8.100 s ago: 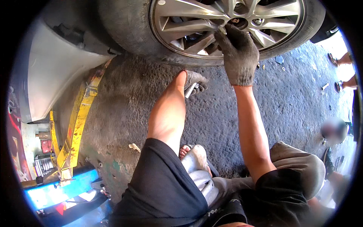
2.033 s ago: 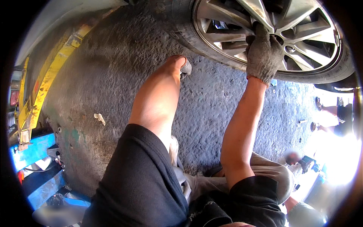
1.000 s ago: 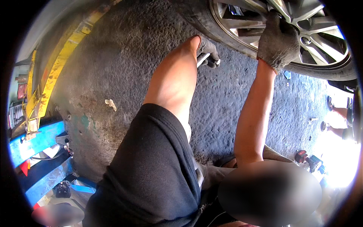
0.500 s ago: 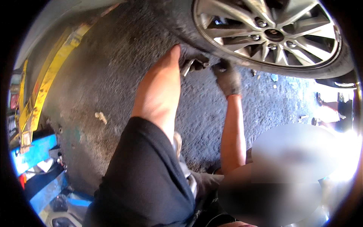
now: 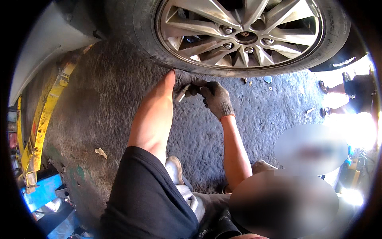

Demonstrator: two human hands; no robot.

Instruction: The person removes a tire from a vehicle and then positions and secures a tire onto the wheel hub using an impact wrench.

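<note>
The car wheel (image 5: 199, 53) hangs above my hands, its silver spoked alloy rim, dark centre and several metal nuts showing. Just below the tyre (image 5: 330, 47), my left hand (image 5: 187, 83) in a grey knit glove is closed round a short silver metal tool (image 5: 180, 95). My right hand (image 5: 217, 101), also gloved, has its fingers curled against the fingertips of my left; whatever is between them is too small and hidden to name.
Dark rough floor (image 5: 199, 131) with scraps. A yellow lift arm (image 5: 47, 117) and blue steel beam (image 5: 43, 191) stand left, under a silver body panel (image 5: 47, 51). Another person's legs (image 5: 338, 89) are at the right edge, near glare and blurred patches.
My right hand has come down from the wheel's hub to meet my left hand under the tyre, uncovering the nuts. The view has shifted, bringing the wheel toward the middle.
</note>
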